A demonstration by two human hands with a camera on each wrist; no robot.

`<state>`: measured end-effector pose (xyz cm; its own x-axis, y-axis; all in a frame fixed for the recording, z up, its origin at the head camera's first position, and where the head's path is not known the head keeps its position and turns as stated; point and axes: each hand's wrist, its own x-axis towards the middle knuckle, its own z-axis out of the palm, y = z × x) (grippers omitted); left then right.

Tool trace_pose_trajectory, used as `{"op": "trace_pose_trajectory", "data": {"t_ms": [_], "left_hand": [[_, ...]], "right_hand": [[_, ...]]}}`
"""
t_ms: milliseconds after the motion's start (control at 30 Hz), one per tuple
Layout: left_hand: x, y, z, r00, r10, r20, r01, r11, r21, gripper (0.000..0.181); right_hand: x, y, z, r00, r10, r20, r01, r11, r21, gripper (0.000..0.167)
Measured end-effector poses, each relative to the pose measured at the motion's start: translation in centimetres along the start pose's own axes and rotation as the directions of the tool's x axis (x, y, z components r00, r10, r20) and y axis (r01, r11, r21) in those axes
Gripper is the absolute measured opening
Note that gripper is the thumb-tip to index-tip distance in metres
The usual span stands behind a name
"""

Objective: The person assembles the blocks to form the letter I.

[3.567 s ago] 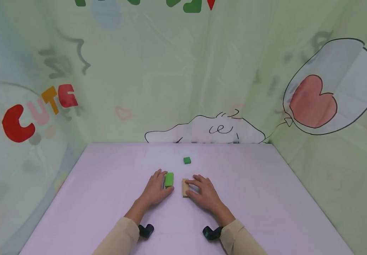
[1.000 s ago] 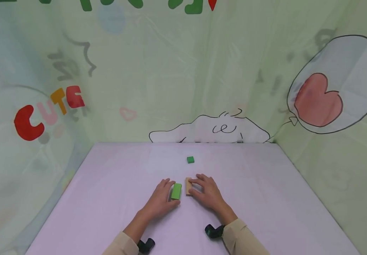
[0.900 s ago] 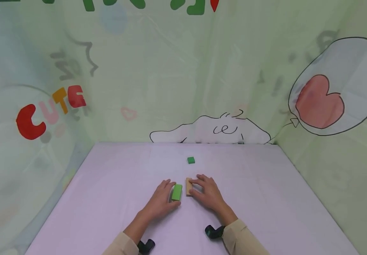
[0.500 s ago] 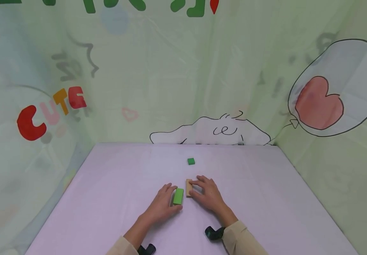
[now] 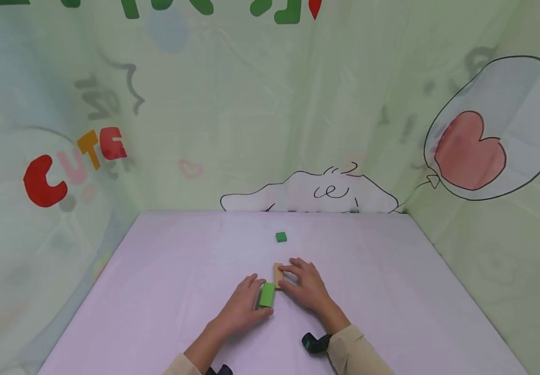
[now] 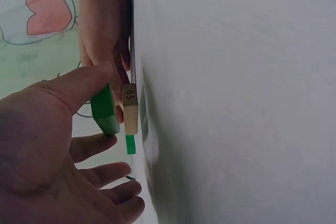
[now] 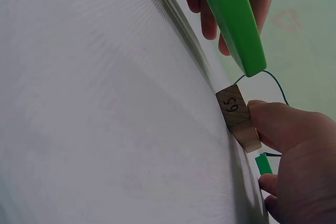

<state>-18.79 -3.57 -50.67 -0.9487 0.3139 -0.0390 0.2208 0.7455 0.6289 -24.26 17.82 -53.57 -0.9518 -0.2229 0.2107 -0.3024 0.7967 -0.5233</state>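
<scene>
In the head view my left hand (image 5: 243, 306) pinches a light green rectangular block (image 5: 267, 295) between thumb and index finger. The left wrist view shows that green block (image 6: 103, 109) raised off the table, the other fingers spread apart. Just to its right lies a plain wooden block (image 5: 277, 276), flat on the table. My right hand (image 5: 306, 285) holds it by its two ends, thumb at the near end. The number 65 is written on the end of the wooden block (image 7: 239, 116) in the right wrist view.
A small dark green block (image 5: 281, 237) sits farther back on the pale, cloth-covered table (image 5: 382, 291). Printed fabric walls (image 5: 251, 114) enclose the table at the back and both sides.
My left hand has carried the light green block rightward and closer to me, so it is now beside the wooden block's near end. The right hand stays in place on the wooden block.
</scene>
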Motion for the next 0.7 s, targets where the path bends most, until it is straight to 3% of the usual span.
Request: {"op": "trace_pose_trajectory", "data": {"t_ms": [233,700], "left_hand": [[-0.1,0.2,0.7,0.999,0.030,0.030,-0.031,0.998,0.051,0.077],[-0.5,1.1,1.3,0.998,0.050,0.040,-0.054,0.993,0.109,0.077]], "right_hand": [[0.0,0.0,-0.1,1.000,0.017,0.013,-0.017,1.000,0.006,0.044],[0.0,0.2,0.0,1.000,-0.023,-0.006,0.023,1.000,-0.005,0.042]]}}
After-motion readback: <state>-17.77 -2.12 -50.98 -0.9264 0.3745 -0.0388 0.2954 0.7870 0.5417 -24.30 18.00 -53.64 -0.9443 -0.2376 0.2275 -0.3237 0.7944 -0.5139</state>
